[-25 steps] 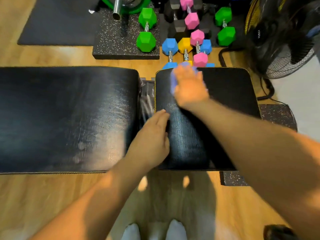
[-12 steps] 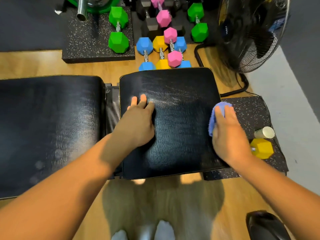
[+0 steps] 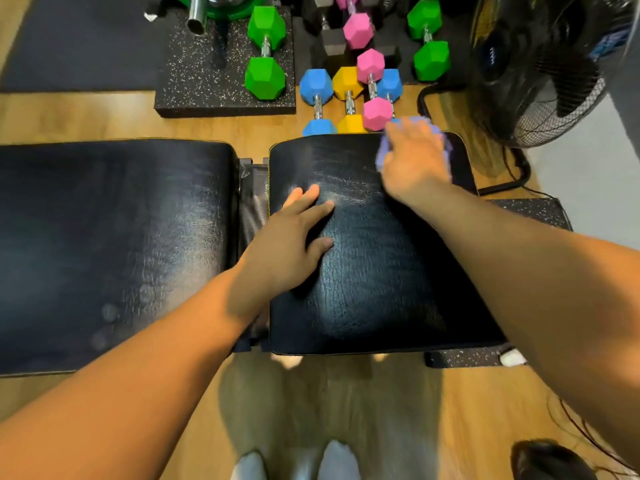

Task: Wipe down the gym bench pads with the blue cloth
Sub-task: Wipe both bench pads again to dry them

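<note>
The right hand (image 3: 414,161), blurred, presses with flat fingers on the blue cloth (image 3: 381,156) at the seat pad's (image 3: 374,289) 1 o'clock corner. The left hand (image 3: 289,244) lies flat, fingers straight, gripping nothing, near that pad's 9 o'clock edge. The long back pad (image 3: 114,244) lies at 9 o'clock, and the dumbbells (image 3: 375,112) at 12.

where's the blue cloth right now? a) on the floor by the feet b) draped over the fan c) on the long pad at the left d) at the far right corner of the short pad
d: the right hand presses the blue cloth onto the far right corner of the short pad, while the left hand rests flat on that same pad.
</note>
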Demonstrator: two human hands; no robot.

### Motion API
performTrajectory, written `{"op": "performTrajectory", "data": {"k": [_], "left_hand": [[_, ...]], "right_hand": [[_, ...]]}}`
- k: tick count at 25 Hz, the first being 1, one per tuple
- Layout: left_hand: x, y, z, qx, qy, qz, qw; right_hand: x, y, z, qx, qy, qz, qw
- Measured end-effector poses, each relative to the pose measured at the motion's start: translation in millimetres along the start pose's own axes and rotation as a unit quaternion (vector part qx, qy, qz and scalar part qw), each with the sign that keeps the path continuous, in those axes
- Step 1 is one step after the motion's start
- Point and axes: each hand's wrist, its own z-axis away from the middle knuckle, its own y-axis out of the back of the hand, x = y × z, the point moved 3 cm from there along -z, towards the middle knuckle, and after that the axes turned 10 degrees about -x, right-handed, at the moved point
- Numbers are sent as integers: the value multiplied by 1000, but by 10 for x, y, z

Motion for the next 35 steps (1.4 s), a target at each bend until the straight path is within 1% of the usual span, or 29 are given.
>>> {"op": "performTrajectory", "data": {"k": [1,2,3,4,5,6,7,9,10,12,13,14,15,16,17,19,21,22,24,25,26,27,29,30,32,33,34,35], "left_hand": [[-27,72,-25,18,7,36,999],[-72,172,-31,56,24,83,995],[-125,267,4,105,50,134,984],[-149,328,76,138,72,160,975],[-126,316,197,147,82,144,975],[-40,242,359,134,71,110,982],[97,117,536,112,43,79,990],[356,-182,758,85,0,64,994],[429,-323,776,88,1,69,994],[530,-498,665,97,26,52,994],[610,-536,556,83,21,20,996],[725,-577,436,50,-2,-7,999],[865,-631,299,13,-31,-14,999],[1015,-666,131,-8,-60,-16,998],[1159,-694,-52,-17,-82,-22,996],[1359,-774,-331,-33,-93,-58,993],[1318,-749,-285,-18,-114,-134,984],[1202,-717,-141,-15,-115,-151,982],[818,-636,256,-10,-106,-129,986],[579,-575,468,-21,-91,-124,988],[309,-466,651,-37,-71,-132,988],[25,-320,793,-33,-50,-139,989],[-447,128,1054,5,19,-163,987],[-614,385,1162,32,53,-165,984],[-910,846,1418,118,85,-168,975],[-1035,985,1565,123,101,-154,975],[-1165,1030,1716,111,113,-139,978],[-1281,1015,1835,76,95,-123,985]], "right_hand": [[-372,-74,41,-1,45,-3,999],[-706,-182,145,-17,106,-21,994],[-989,-359,318,-43,176,-26,983],[-1181,-510,601,-59,232,-29,970],[-1241,-648,870,-57,273,-51,959],[-1173,-713,1112,-40,301,-85,949],[-1034,-728,1322,-34,313,-123,941],[-659,-776,1604,-60,305,-205,928],[-437,-755,1720,-70,282,-250,924],[65,-690,1892,-50,236,-284,928],[318,-681,1951,-31,219,-270,937],[531,-645,1978,-8,218,-247,944],[717,-606,1961,22,225,-217,950],[865,-530,1903,52,211,-206,954],[962,-423,1837,71,171,-216,959],[1012,-264,1775,99,97,-224,964],[817,-304,1875,115,70,-236,962],[634,-410,1980,119,67,-238,962],[181,-716,2173,111,84,-247,959],[-71,-835,2220,92,107,-262,955],[-347,-887,2204,67,149,-279,946],[-637,-883,2134,46,193,-286,937],[-1225,-784,1938,2,263,-309,914],[-1506,-674,1833,-11,270,-331,904],[-2073,-565,1700,-13,284,-360,888],[-2334,-606,1742,-24,309,-341,888],[-2541,-694,1841,-49,341,-299,890],[-2674,-801,1939,-68,379,-246,889]]}}
